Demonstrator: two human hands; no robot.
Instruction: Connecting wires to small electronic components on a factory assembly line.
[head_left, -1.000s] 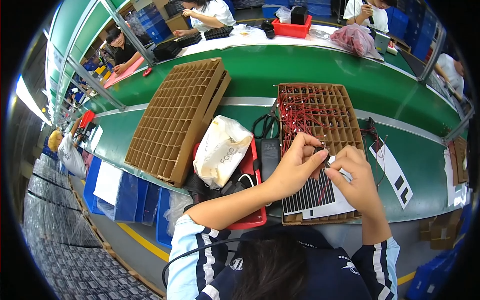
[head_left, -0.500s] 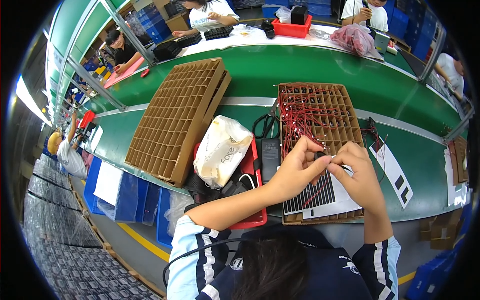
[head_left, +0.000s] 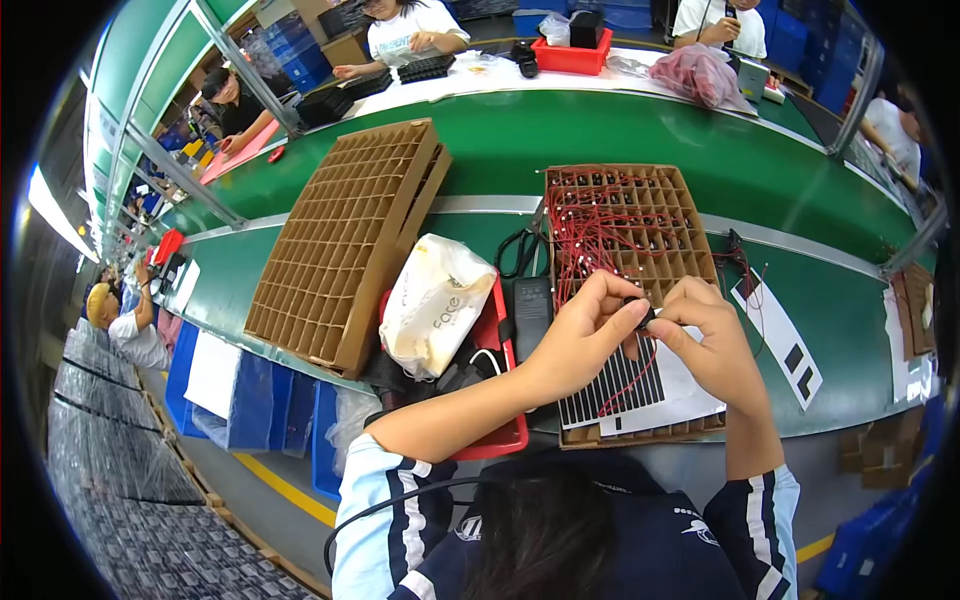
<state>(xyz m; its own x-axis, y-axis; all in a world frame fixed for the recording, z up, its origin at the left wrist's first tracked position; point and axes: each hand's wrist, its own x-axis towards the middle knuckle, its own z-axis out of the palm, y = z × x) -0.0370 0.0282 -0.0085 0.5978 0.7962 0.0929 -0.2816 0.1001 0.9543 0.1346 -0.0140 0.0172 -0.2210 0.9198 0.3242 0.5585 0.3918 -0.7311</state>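
The green conveyor table ran across your station. On it lay 2 cardboard divider trays: the empty tray propped at a tilt to your left, and the loaded tray directly ahead, its cells filled with small parts trailing red wires. A white bag rested on the red bin between the trays, with a black power brick just beside it.

Your left hand and right hand met above the near end of the loaded tray. Both were pinched on 1 small black part, held between the fingertips of the 2 hands; the part itself was largely covered, so its shape could not be confirmed. A red lead hung from it toward the tray.

In my judgement the part was light and rigid, while its wire was thin, limp and prone to snagging on neighbouring leads. You were best advised to grip the body, not the wire.
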